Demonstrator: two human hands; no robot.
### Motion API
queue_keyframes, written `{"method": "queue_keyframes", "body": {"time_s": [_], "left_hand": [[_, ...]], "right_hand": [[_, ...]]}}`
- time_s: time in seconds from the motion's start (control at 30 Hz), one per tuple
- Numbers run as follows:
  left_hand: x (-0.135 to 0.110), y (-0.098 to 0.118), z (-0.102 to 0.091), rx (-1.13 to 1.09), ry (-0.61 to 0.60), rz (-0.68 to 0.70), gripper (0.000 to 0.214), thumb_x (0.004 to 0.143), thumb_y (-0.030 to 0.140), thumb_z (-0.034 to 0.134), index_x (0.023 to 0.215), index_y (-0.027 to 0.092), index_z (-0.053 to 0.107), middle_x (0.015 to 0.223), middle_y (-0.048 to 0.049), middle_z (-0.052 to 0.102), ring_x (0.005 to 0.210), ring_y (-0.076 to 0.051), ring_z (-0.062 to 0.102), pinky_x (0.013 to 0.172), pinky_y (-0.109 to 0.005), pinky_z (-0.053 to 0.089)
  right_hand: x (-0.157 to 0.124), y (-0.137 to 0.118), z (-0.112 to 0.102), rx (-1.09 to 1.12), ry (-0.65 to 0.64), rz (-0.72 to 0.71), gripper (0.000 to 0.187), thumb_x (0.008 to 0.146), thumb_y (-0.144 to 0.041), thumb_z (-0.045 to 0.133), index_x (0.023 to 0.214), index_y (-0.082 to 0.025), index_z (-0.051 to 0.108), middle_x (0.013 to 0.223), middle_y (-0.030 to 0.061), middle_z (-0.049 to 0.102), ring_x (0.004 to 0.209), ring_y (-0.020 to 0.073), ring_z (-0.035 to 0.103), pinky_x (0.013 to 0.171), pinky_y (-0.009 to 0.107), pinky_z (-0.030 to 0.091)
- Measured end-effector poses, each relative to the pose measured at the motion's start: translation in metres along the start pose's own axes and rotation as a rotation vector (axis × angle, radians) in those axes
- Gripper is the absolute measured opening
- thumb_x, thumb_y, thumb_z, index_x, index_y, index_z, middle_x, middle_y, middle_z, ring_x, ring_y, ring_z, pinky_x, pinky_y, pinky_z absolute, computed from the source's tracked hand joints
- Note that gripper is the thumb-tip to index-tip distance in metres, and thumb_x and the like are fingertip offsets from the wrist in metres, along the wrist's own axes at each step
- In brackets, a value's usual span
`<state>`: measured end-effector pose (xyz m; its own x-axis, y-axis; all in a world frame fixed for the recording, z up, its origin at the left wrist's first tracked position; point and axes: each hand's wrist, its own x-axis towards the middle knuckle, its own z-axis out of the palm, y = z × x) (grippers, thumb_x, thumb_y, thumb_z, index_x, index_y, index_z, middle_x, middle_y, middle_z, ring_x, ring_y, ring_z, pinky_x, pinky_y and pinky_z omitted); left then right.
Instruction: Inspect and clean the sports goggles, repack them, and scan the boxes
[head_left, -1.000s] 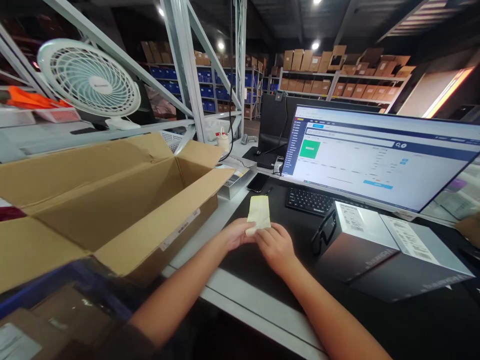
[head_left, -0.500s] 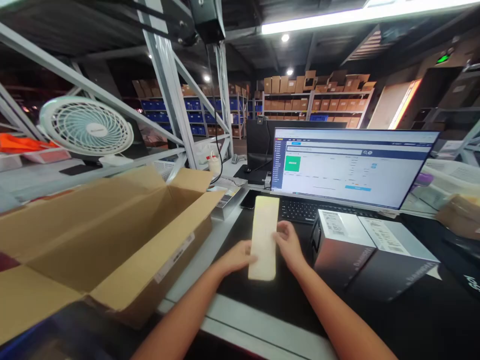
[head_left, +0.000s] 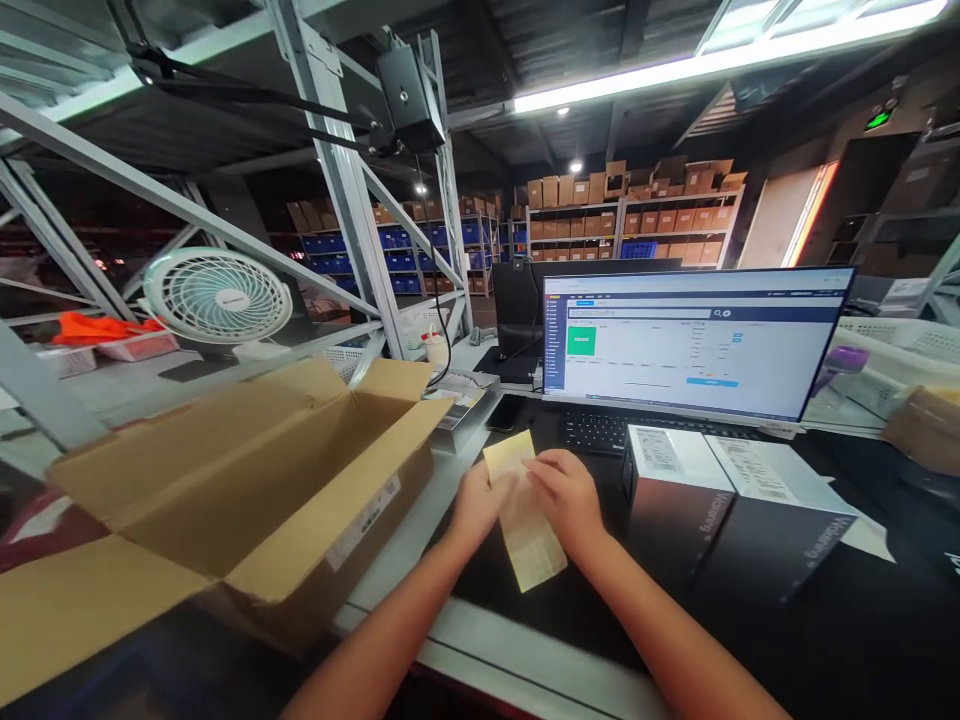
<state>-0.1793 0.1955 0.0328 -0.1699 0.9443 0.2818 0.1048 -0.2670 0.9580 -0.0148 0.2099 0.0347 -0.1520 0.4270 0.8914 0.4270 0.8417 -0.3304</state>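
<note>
Between my two hands is a pale yellow strip of paper [head_left: 534, 545], tilted with its top leaning left. My left hand [head_left: 478, 500] grips its left edge, thumb on the front. The fingers of my right hand [head_left: 571, 500] pinch together at its upper right side, over its face. Any print on the paper is too faint to read. Both hands are above the black desk mat [head_left: 487, 585], in front of the keyboard [head_left: 592, 432]. To the right of my right hand stand two dark boxes with pale labelled tops, a nearer box [head_left: 679, 520] and a farther box [head_left: 776, 535].
An open, tall cardboard box [head_left: 300, 530] stands left of the desk, its flaps spread. Behind the keyboard is a lit monitor [head_left: 675, 345]. A phone [head_left: 504, 412] lies on the mat. A fan [head_left: 217, 297] and a metal frame [head_left: 352, 190] rise at the left.
The paper has tilted, its top swinging left and its whole length coming lower. Both hands have moved closer together, my right fingers now over the paper's face. The view has shifted slightly.
</note>
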Motion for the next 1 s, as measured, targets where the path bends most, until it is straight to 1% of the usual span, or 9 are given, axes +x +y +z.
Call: {"method": "queue_keyframes", "body": {"time_s": [0.07,0.17,0.4,0.5,0.7,0.8,0.87,0.93,1.0], "left_hand": [[-0.009,0.009,0.003,0.051,-0.024,0.03,0.03,0.071,0.034,0.079,0.095,0.016,0.077,0.089,-0.0074,0.077,0.081,-0.026,0.069,0.073,-0.031,0.053],[-0.02,0.02,0.005,0.131,-0.044,0.063,0.022,0.073,0.035,0.075,0.084,0.016,0.077,0.079,-0.0044,0.074,0.076,-0.023,0.065,0.069,-0.029,0.049],[-0.025,0.032,0.0,0.352,-0.067,0.156,0.025,0.076,0.038,0.07,0.063,0.016,0.069,0.058,0.0001,0.058,0.057,-0.015,0.047,0.055,-0.024,0.032],[-0.023,0.04,-0.002,0.427,-0.094,0.221,0.023,0.076,0.033,0.07,0.059,0.018,0.066,0.057,-0.0002,0.055,0.056,-0.014,0.044,0.056,-0.025,0.028],[-0.018,0.06,-0.004,0.473,-0.155,0.316,0.008,0.072,0.026,0.072,0.064,0.023,0.071,0.063,-0.0036,0.061,0.062,-0.017,0.05,0.062,-0.027,0.031],[-0.014,0.061,-0.002,0.445,-0.169,0.31,0.014,0.07,0.028,0.073,0.059,0.022,0.068,0.058,-0.0019,0.056,0.059,-0.016,0.046,0.06,-0.027,0.031],[-0.011,0.056,0.0,0.4,-0.182,0.281,0.019,0.072,0.035,0.071,0.06,0.02,0.068,0.059,-0.0017,0.057,0.059,-0.016,0.048,0.059,-0.027,0.033],[-0.007,0.048,0.003,0.339,-0.169,0.231,0.035,0.08,0.047,0.062,0.06,0.018,0.064,0.059,-0.0018,0.056,0.058,-0.016,0.048,0.057,-0.026,0.035],[-0.002,0.038,0.006,0.277,-0.126,0.171,0.052,0.087,0.058,0.049,0.054,0.018,0.054,0.054,-0.0009,0.049,0.053,-0.014,0.042,0.052,-0.026,0.033]], "right_hand": [[0.009,-0.003,-0.002,-0.031,-0.02,-0.059,0.023,0.095,-0.017,0.058,0.105,-0.025,0.077,0.101,0.0076,0.069,0.086,0.0204,0.061,0.072,0.034,0.051],[0.017,-0.005,-0.005,-0.082,-0.038,-0.117,0.019,0.094,-0.018,0.061,0.095,-0.024,0.079,0.098,0.0073,0.07,0.085,0.0212,0.061,0.071,0.035,0.048],[0.024,-0.012,-0.021,-0.138,-0.035,-0.22,0.017,0.096,-0.019,0.063,0.088,-0.024,0.077,0.091,0.0037,0.072,0.081,0.0187,0.06,0.068,0.034,0.041],[0.03,-0.017,-0.027,-0.155,-0.042,-0.265,0.018,0.096,-0.019,0.064,0.083,-0.023,0.076,0.089,0.0018,0.073,0.079,0.0176,0.058,0.067,0.033,0.04],[0.036,-0.019,-0.035,-0.218,-0.063,-0.317,0.025,0.098,-0.017,0.061,0.077,-0.022,0.072,0.085,-0.0001,0.073,0.076,0.0151,0.057,0.066,0.032,0.04],[0.033,-0.017,-0.035,-0.246,-0.068,-0.327,0.024,0.099,-0.018,0.06,0.078,-0.022,0.071,0.086,0.0008,0.072,0.075,0.0152,0.057,0.065,0.032,0.038],[0.031,-0.015,-0.035,-0.253,-0.074,-0.321,0.025,0.099,-0.017,0.058,0.078,-0.021,0.07,0.086,0.002,0.071,0.076,0.0163,0.057,0.066,0.033,0.039],[0.03,-0.013,-0.035,-0.246,-0.082,-0.308,0.027,0.1,-0.016,0.055,0.077,-0.02,0.069,0.084,0.0031,0.07,0.077,0.0174,0.057,0.067,0.033,0.04],[0.029,-0.01,-0.034,-0.224,-0.09,-0.291,0.029,0.101,-0.016,0.052,0.078,-0.018,0.069,0.085,0.0042,0.07,0.077,0.0179,0.057,0.067,0.033,0.042]]}}
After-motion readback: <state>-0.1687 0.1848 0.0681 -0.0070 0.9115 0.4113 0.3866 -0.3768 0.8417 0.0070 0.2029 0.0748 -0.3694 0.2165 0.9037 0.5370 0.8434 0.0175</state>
